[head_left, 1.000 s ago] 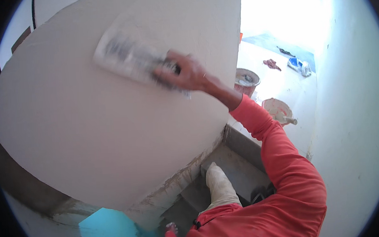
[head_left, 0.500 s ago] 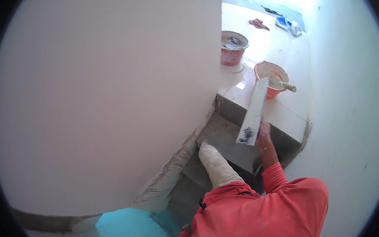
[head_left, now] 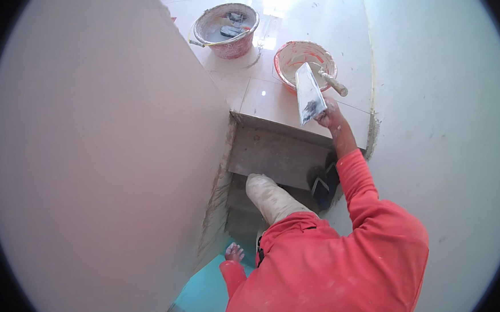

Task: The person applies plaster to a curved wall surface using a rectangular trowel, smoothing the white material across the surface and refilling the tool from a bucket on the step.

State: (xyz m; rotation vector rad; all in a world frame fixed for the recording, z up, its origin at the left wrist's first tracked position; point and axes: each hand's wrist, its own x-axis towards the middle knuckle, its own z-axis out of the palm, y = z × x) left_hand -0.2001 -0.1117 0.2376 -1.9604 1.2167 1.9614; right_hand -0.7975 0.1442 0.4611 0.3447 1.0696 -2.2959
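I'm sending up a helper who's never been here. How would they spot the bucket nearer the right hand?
Start at the grey steps, then look up to the pale tiled floor. Of the two standing there, it's the right bucket, just beyond the right hand. Its inside is pale with orange-red streaks, whereas the left bucket holds dark objects.

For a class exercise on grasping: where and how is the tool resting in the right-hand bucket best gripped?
Probably by the outer end of its handle, from the right, near side: the handle slants out over the bucket's rim there, while the flat trowel is to its left.
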